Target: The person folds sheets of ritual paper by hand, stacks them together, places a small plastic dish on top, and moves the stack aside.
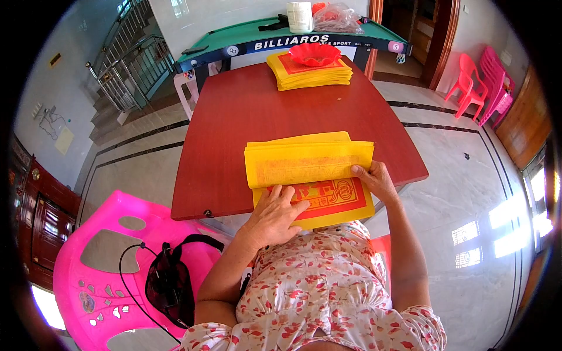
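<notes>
Yellow joss paper (pixel 307 167) lies at the near edge of the red-brown table, its upper part folded over so the plain back faces up. Below the fold, a red printed panel (pixel 328 196) with yellow characters shows, and the paper's near end hangs over the table edge. My right hand (pixel 377 181) pinches the right edge of the folded part, thumb on top and fingers underneath. Resting on the left side of the printed panel is my left hand (pixel 275 213), thumb spread from the fingers, fingertips at the fold line.
On the table (pixel 234 117), a yellow paper stack (pixel 310 79) bears a red scalloped dish (pixel 315 54). Beyond stands a billiard table (pixel 252 44) with a white tub (pixel 300 17) and plastic bag (pixel 338 19). A pink chair (pixel 76 263) holding a black bag (pixel 170 286) is at my left.
</notes>
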`<action>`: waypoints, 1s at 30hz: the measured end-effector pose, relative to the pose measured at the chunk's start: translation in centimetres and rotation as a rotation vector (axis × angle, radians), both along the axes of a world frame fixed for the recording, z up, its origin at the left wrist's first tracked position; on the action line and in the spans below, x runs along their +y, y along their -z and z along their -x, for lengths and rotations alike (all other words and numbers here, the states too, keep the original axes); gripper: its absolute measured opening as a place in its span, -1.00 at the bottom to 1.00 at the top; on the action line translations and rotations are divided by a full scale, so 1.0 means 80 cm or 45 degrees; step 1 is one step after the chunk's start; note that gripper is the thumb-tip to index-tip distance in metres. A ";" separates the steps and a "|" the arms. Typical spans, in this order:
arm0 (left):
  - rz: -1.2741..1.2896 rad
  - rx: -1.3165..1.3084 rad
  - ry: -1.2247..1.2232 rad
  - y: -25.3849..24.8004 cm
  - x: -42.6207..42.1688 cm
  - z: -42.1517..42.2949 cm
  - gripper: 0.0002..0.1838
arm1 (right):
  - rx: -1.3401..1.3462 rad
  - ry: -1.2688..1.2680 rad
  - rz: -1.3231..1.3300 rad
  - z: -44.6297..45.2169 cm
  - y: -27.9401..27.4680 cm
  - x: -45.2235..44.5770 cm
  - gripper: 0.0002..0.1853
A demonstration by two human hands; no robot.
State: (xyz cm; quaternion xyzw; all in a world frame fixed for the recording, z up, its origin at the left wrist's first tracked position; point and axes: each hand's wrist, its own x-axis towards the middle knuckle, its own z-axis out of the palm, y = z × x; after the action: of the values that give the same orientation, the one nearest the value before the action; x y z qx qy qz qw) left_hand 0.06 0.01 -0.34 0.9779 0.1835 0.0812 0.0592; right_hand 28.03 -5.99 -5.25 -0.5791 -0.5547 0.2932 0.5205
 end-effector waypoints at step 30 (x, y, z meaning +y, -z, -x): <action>0.033 0.066 -0.050 -0.003 -0.003 -0.004 -0.43 | 0.010 0.001 -0.018 0.001 0.001 0.000 -0.63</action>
State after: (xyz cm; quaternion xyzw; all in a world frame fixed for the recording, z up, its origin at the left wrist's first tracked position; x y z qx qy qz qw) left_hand 0.35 -0.24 -0.14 0.9750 0.2051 0.0546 0.0655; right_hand 27.97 -5.95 -5.29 -0.5745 -0.5546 0.2911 0.5269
